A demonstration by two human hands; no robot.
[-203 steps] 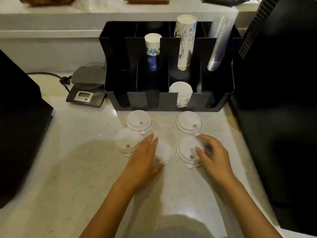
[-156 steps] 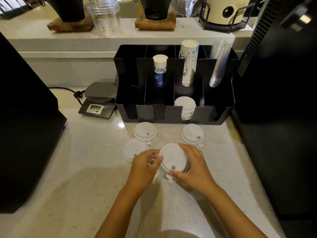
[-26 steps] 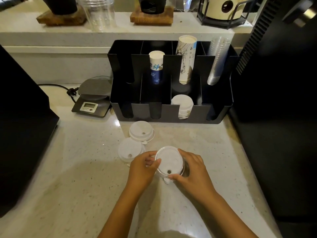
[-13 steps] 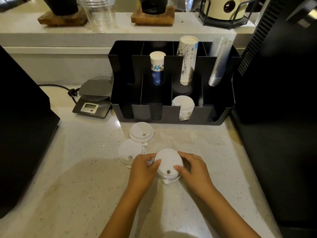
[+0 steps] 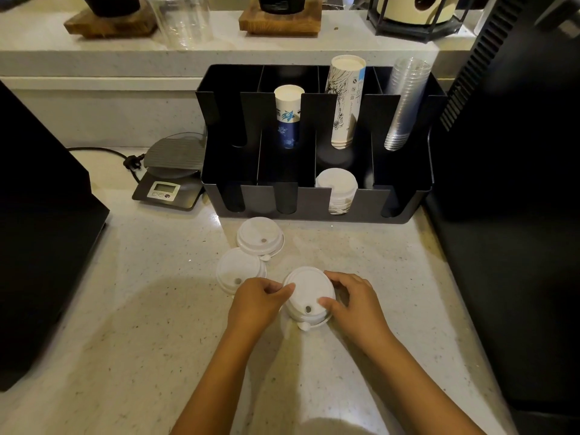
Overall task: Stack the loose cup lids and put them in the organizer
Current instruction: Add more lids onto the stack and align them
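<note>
Both hands — left hand (image 5: 255, 304), right hand (image 5: 353, 301) — now press the short stack of white plastic lids (image 5: 309, 295) down onto the speckled counter (image 5: 125, 324), grip clenched on it — two loose lids remain

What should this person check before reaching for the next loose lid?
1. Stack of lids held on both sides: ok, left hand and right hand pinch its rim.
2. Stack lined up evenly: cannot tell, fingers hide the edges.
3. Near loose lid reachable: ok, it lies just beside the left hand.
4. Far loose lid free: ok, nothing on it.
5. Organizer has room: ok, the front slots beside the stored lids look empty.
6. Counter path open: ok.
</note>
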